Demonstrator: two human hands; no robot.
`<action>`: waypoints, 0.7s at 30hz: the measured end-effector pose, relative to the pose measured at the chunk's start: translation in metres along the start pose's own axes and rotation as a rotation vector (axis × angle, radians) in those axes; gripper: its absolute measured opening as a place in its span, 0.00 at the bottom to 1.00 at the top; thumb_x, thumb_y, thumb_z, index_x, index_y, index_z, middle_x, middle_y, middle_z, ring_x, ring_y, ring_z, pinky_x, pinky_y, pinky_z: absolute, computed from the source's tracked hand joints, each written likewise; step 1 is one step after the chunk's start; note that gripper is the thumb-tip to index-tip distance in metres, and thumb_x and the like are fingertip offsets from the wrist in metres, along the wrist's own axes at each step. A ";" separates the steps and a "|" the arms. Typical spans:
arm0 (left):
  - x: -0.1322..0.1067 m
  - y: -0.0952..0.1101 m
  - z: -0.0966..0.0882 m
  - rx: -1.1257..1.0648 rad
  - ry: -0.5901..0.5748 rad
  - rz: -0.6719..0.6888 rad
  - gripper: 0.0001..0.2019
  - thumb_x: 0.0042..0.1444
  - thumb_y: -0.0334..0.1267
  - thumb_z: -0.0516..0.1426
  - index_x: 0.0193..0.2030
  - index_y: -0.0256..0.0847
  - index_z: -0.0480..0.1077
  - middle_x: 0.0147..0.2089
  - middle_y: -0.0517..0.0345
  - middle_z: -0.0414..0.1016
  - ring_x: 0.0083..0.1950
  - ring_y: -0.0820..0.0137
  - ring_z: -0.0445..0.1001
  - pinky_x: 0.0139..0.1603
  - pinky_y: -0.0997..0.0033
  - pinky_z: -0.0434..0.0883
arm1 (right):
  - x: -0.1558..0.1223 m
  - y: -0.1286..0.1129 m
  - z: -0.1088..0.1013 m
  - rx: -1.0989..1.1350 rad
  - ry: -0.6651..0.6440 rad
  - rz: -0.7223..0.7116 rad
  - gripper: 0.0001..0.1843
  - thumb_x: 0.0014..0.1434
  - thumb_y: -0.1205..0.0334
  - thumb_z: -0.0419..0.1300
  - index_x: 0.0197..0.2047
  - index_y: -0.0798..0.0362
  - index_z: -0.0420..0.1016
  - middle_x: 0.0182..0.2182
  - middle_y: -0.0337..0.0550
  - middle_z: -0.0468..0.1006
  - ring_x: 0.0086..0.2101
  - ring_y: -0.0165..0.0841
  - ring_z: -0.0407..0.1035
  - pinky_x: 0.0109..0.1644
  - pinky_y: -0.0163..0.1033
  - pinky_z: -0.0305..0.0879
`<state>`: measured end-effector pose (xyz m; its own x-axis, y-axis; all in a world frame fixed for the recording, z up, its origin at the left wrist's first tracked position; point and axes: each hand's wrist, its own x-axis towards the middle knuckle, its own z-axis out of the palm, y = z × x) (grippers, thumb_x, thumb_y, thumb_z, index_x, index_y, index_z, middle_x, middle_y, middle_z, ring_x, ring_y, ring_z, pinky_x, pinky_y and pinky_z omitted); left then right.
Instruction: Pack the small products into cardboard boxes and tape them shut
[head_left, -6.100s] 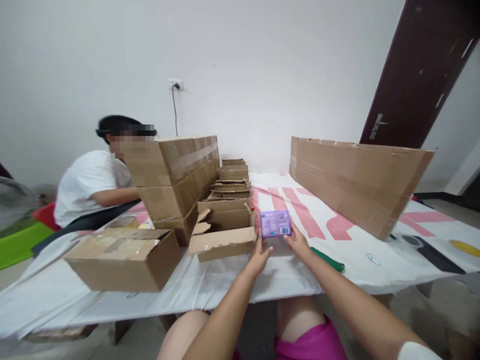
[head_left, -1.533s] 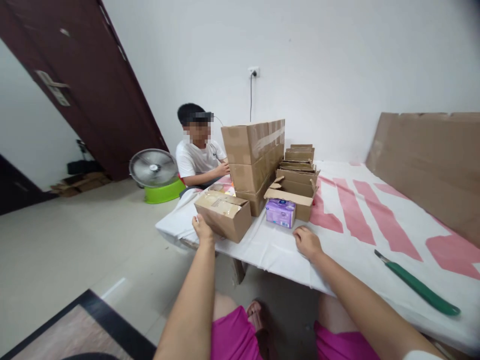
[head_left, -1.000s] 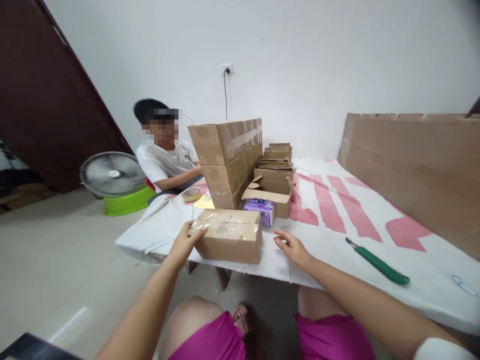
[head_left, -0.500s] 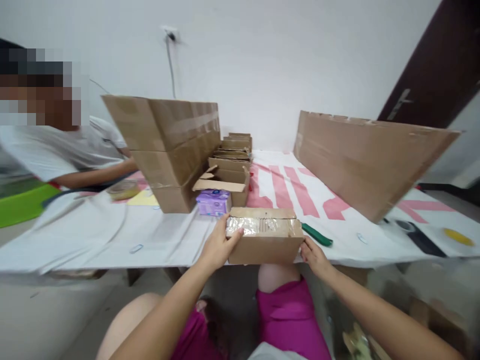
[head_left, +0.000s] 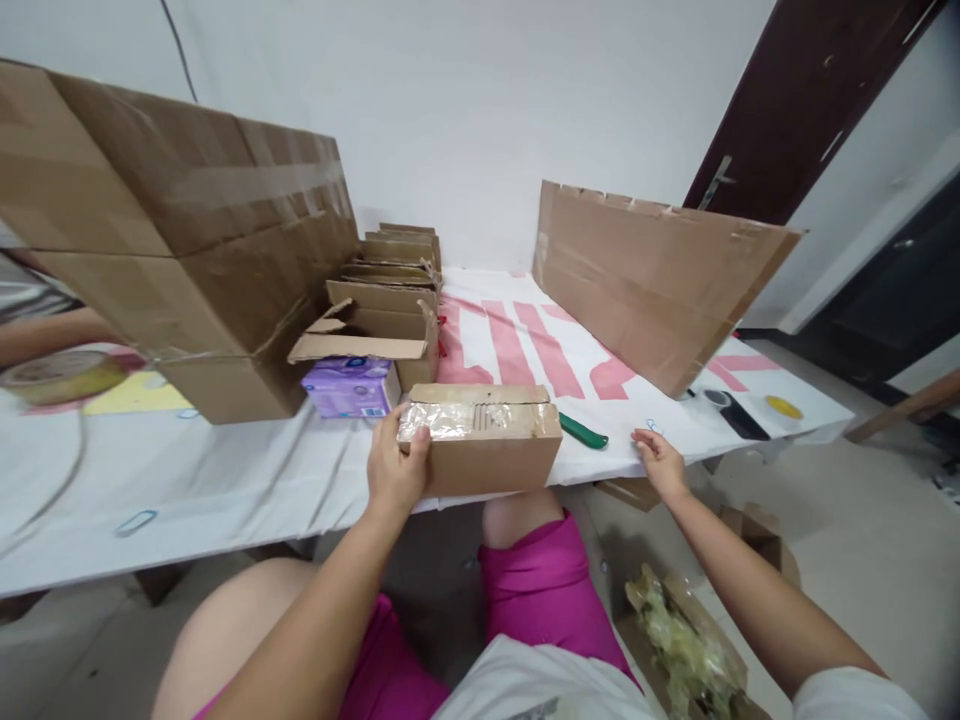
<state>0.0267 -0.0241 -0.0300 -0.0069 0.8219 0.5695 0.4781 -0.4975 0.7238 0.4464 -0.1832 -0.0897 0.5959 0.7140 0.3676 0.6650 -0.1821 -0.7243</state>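
A small cardboard box (head_left: 491, 465) with shiny clear tape along its top stands at the table's front edge. My left hand (head_left: 396, 462) grips its left end, thumb on the taped top. My right hand (head_left: 660, 462) is apart from the box, to its right, over the table edge. Its fingers are drawn together; whether anything small is between them I cannot make out. Just beyond those fingertips lies a small blue clip-like loop (head_left: 654, 426). Between box and right hand rests a green box cutter (head_left: 583, 431).
Stacked large cartons (head_left: 217, 210) stand left, beside open cardboard boxes (head_left: 382, 318) and a purple pack (head_left: 349, 388). A cardboard panel (head_left: 637, 285) leans at right. A tape roll (head_left: 64, 375) lies far left, near another person's arm (head_left: 56, 337). A floor box (head_left: 675, 640) holds crumpled film.
My right hand has let go of the box's right end and moved away to the right. My left hand keeps its hold. The view has swung right and down.
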 end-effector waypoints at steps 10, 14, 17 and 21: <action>0.004 0.001 0.003 0.009 -0.004 0.012 0.31 0.58 0.60 0.44 0.51 0.35 0.67 0.45 0.45 0.71 0.49 0.56 0.70 0.52 0.58 0.67 | -0.018 -0.010 0.027 -0.252 -0.247 -0.260 0.33 0.61 0.60 0.44 0.68 0.56 0.48 0.60 0.51 0.67 0.61 0.37 0.58 0.67 0.54 0.46; 0.004 0.002 0.003 -0.011 -0.012 0.015 0.29 0.58 0.60 0.45 0.51 0.36 0.67 0.45 0.46 0.71 0.49 0.57 0.70 0.52 0.59 0.67 | -0.030 -0.001 0.019 -0.576 -0.259 -0.274 0.34 0.65 0.54 0.40 0.70 0.59 0.42 0.64 0.57 0.60 0.65 0.42 0.51 0.66 0.62 0.38; 0.004 0.003 0.002 -0.037 -0.024 0.022 0.28 0.59 0.58 0.46 0.52 0.36 0.66 0.46 0.46 0.70 0.50 0.57 0.70 0.52 0.58 0.67 | -0.037 0.008 0.014 -0.726 -0.199 -0.244 0.34 0.65 0.50 0.39 0.69 0.59 0.46 0.65 0.57 0.58 0.66 0.45 0.46 0.65 0.65 0.38; 0.005 0.006 0.000 -0.072 -0.005 0.077 0.26 0.60 0.54 0.47 0.54 0.36 0.65 0.50 0.44 0.68 0.54 0.57 0.66 0.57 0.55 0.64 | -0.048 0.019 0.012 -0.784 -0.118 -0.302 0.35 0.65 0.49 0.38 0.69 0.60 0.44 0.63 0.58 0.60 0.65 0.46 0.48 0.65 0.62 0.42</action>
<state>0.0292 -0.0229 -0.0230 0.0317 0.7814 0.6232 0.4131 -0.5780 0.7038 0.4246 -0.2127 -0.1283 0.3209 0.8652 0.3854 0.9336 -0.3574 0.0248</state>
